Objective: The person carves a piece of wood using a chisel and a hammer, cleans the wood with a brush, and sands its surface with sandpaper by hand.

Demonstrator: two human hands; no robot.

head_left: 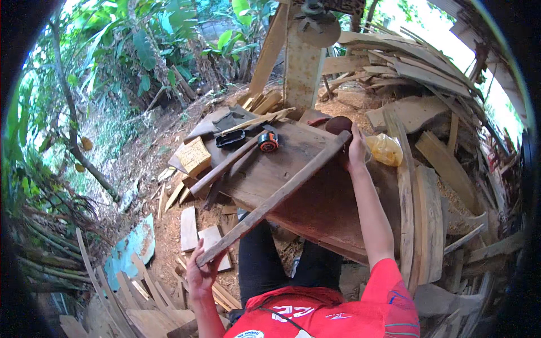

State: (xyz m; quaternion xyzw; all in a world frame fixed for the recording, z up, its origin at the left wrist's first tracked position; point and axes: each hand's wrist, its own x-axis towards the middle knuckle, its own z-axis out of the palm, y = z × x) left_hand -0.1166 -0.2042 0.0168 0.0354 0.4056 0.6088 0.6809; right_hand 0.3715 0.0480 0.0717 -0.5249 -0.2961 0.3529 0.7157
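A long, narrow wooden bar (276, 197) slants across in front of me, from lower left to upper right. My left hand (201, 275) is closed around its near end. Around the far end wraps my right hand (356, 147), its fingers partly hidden. A dark reddish-brown round piece (338, 124) shows right by that far end; whether it is joined to the bar I cannot tell. Below the bar lies a broad, dark wooden work surface (304, 141). On it rest an orange and black tape measure (268, 142) and another wooden bar (225, 164).
A black open case (231, 138) and a cut wood block (194, 156) are at the work surface's left. A yellowish plastic bag (385, 149) lies by my right forearm. Curved planks (426, 225) stand at the right, a plank pile (406, 67) behind. A rusty post (303, 73) rises beyond.
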